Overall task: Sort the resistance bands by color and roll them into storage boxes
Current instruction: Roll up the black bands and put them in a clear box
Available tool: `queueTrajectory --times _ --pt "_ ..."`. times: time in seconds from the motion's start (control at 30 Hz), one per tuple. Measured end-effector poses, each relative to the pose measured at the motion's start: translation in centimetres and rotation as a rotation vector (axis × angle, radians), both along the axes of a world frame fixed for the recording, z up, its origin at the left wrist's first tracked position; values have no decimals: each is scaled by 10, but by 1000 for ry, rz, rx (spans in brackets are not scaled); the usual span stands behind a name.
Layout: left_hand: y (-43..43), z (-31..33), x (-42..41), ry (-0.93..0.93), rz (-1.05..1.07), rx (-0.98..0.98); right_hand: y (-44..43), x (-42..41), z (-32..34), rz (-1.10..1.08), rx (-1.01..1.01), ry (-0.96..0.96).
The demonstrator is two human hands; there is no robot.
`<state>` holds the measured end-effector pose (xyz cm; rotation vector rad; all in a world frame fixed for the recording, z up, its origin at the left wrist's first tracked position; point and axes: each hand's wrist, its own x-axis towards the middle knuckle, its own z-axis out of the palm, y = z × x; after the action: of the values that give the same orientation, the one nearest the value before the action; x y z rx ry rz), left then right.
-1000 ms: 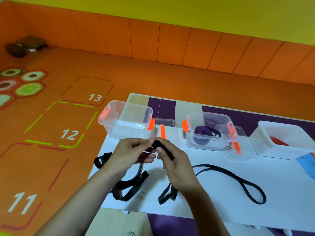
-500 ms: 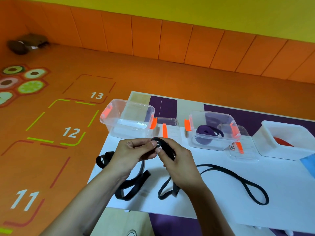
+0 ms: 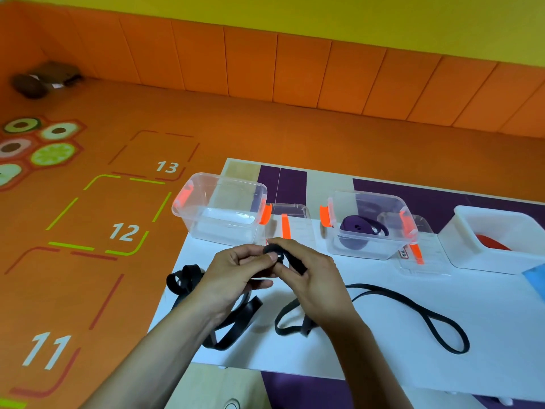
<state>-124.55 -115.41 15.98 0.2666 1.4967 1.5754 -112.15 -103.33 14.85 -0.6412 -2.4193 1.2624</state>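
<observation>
Head view: rolling of a black resistance band [image 3: 275,254] under way. Pinched between thumb and fingertips of the left hand [image 3: 233,276] and the right hand [image 3: 318,278], both grasping it just above the near-left part of the white tabletop [image 3: 383,343]: a small, tight coil, held on edge for winding the flat rubber layer over layer.

Trailing from under the right hand onto the tabletop, apparently the unrolled remainder: a thin, matte strap in a slack loop near the wrist and a long narrow loop running right. Left loose, presumably, to feed without dragging.

Near left, partly under the left forearm, a second black band [image 3: 236,329], wider and glossier, heaped in folds at the tabletop's edge. Judged next in line.

Along the far side, three boxes in a row within reach, seemingly one per colour:
- far left, an empty clear box [image 3: 206,228] with orange clips, likely meant for black;
- middle, a like clear box [image 3: 371,250] holding a rolled purple band [image 3: 356,228];
- right, an opaque white box [image 3: 472,252] with a red band [image 3: 492,242] showing inside.

Just to the right of each clear box, clear lids [image 3: 295,228] lying flat, off for dropping rolls in.

Boxes of smooth, rigid plastic. Bands limp yet springy, liable to unwind on any slackening of the pinch.
</observation>
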Motion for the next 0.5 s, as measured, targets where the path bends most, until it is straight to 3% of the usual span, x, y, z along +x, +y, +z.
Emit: queueTrajectory --times 0.1,0.2,0.33,0.5 --pt "-7 0 -19 154 -257 -104 5 4 -3 118 118 -96" --pt "-11 -1 -25 244 -317 -160 3 2 -7 139 258 -193" --pt "-4 -2 -12 276 -145 -66 0 -2 -4 49 259 -159" --pt "14 1 16 116 139 47 -15 -15 -5 -237 238 -108"
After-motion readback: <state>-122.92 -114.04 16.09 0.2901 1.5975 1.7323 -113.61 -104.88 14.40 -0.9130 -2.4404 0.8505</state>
